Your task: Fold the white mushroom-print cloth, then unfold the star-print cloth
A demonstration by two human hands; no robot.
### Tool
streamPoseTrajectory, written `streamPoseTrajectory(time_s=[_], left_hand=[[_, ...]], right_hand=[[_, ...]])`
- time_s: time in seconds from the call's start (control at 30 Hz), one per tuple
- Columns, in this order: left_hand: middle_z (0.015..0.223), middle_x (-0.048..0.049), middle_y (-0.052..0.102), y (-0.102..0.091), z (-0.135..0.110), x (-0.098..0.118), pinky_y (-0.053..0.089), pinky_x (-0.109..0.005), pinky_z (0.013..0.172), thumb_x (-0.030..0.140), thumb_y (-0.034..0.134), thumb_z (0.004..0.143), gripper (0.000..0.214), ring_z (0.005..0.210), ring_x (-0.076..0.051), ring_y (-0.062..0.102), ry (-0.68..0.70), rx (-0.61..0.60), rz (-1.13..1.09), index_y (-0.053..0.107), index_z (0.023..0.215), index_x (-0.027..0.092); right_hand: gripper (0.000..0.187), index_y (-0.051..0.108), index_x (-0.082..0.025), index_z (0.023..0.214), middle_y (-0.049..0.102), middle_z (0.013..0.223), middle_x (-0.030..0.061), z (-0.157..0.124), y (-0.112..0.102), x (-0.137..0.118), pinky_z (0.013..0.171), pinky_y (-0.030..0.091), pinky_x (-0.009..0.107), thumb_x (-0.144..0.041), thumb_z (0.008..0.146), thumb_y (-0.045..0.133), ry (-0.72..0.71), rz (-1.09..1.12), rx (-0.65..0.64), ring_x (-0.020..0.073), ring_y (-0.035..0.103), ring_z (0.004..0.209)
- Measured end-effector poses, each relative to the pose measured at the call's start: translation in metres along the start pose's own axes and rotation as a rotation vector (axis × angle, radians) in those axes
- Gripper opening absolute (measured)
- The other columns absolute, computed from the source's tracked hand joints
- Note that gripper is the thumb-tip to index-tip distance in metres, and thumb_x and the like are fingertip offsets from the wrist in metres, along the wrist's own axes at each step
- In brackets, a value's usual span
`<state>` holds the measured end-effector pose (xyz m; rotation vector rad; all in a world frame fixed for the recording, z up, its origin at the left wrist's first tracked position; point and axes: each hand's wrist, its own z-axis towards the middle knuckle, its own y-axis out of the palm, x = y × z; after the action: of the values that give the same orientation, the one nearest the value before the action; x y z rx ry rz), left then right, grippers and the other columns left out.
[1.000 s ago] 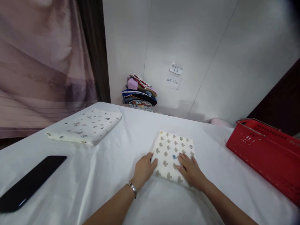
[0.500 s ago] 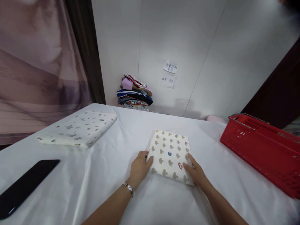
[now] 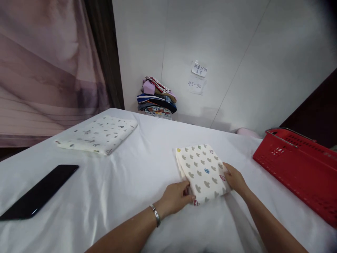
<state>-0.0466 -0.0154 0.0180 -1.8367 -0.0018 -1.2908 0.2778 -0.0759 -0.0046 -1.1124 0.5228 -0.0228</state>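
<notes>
A folded cream cloth (image 3: 202,170) with grey and a few coloured mushroom prints lies on the white-covered table in front of me. My left hand (image 3: 177,198), a metal band at its wrist, grips the near left corner, thumb near the top and fingers curled at the side edge. On the opposite side, my right hand (image 3: 235,179) holds the right edge, its fingertips partly hidden by the fabric. Several folded layers show along the cloth's left side.
Another folded white cloth (image 3: 100,135) with small leaf-like prints lies at the far left. Nearer is a black flat slab (image 3: 39,191). A red plastic basket (image 3: 295,168) stands on the right. Behind the table edge rises a stack of folded fabrics (image 3: 157,98) by the wall.
The mushroom-print cloth has turned anticlockwise between my hands. My left hand has moved right and nearer, to the near corner. The whole view has shifted slightly.
</notes>
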Motion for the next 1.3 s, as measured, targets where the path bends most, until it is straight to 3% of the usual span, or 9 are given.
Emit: streamPoseTrajectory(time_s=[0.1,0.23,0.43,0.73,0.9,1.03,1.2,1.3], left_hand=[[0.080,0.0033,0.065,-0.002,0.002,-0.003,0.036,-0.021,0.058,0.042,0.055,0.076,0.021,0.072,-0.015,0.058,0.008,-0.003,0.011,0.058,0.085,0.023],[0.078,0.0035,0.066,-0.003,0.003,-0.004,0.036,-0.021,0.058,0.041,0.053,0.078,0.021,0.070,-0.014,0.057,0.027,-0.009,0.034,0.061,0.086,0.023],[0.076,0.0023,0.066,-0.004,0.001,-0.006,0.036,-0.022,0.062,0.037,0.052,0.078,0.018,0.070,-0.015,0.057,0.118,-0.043,0.065,0.064,0.078,0.024],[0.071,0.0043,0.066,-0.008,-0.004,-0.007,0.036,-0.022,0.062,0.026,0.056,0.075,0.009,0.066,-0.014,0.057,0.224,-0.134,0.071,0.064,0.071,0.025],[0.065,0.0051,0.065,-0.009,-0.005,-0.011,0.035,-0.021,0.056,0.026,0.053,0.077,0.015,0.057,-0.011,0.054,0.239,-0.152,0.016,0.067,0.071,0.024],[0.068,0.0043,0.065,-0.013,0.006,-0.022,0.038,-0.021,0.059,0.023,0.045,0.079,0.024,0.062,-0.011,0.055,0.146,-0.011,-0.004,0.067,0.072,0.023],[0.094,-0.0010,0.066,-0.035,0.041,-0.031,0.044,-0.024,0.075,0.027,0.047,0.080,0.028,0.079,-0.014,0.059,-0.097,0.372,-0.056,0.064,0.101,0.021],[0.112,-0.0061,0.060,-0.048,0.072,-0.031,0.044,-0.025,0.081,0.038,0.048,0.082,0.041,0.087,-0.015,0.059,-0.191,0.447,-0.037,0.055,0.118,0.018]], right_hand=[[0.043,0.059,-0.016,0.117,0.052,0.129,0.0105,-0.013,0.006,-0.021,0.103,0.037,0.041,-0.029,0.080,0.041,-0.134,-0.011,0.007,0.0265,0.046,0.122],[0.040,0.055,-0.020,0.122,0.046,0.136,0.0068,-0.027,0.014,-0.067,0.108,0.030,0.045,-0.035,0.088,0.039,-0.306,0.031,0.020,0.0237,0.035,0.130],[0.047,0.041,-0.022,0.136,0.034,0.145,0.0040,-0.047,0.027,-0.121,0.110,0.020,0.049,-0.038,0.092,0.034,-0.428,-0.088,-0.348,0.0234,0.026,0.135],[0.045,0.039,-0.024,0.137,0.036,0.143,0.0050,-0.059,0.033,-0.125,0.110,0.024,0.049,-0.036,0.095,0.032,-0.448,-0.042,-0.330,0.0226,0.030,0.133],[0.049,0.033,-0.022,0.140,0.033,0.144,0.0068,-0.075,0.041,-0.129,0.109,0.026,0.049,-0.031,0.093,0.037,-0.611,-0.041,-0.236,0.0243,0.029,0.134],[0.051,0.034,-0.020,0.140,0.032,0.145,0.0082,-0.083,0.043,-0.131,0.108,0.026,0.050,-0.030,0.090,0.042,-0.703,-0.033,-0.173,0.0256,0.028,0.134],[0.055,0.037,-0.021,0.138,0.031,0.145,0.0098,-0.084,0.041,-0.132,0.106,0.028,0.051,-0.038,0.087,0.047,-0.738,-0.011,-0.172,0.0282,0.026,0.135],[0.057,0.037,-0.023,0.137,0.028,0.147,0.0103,-0.083,0.041,-0.133,0.105,0.027,0.053,-0.042,0.085,0.049,-0.744,-0.004,-0.198,0.0302,0.025,0.135]])
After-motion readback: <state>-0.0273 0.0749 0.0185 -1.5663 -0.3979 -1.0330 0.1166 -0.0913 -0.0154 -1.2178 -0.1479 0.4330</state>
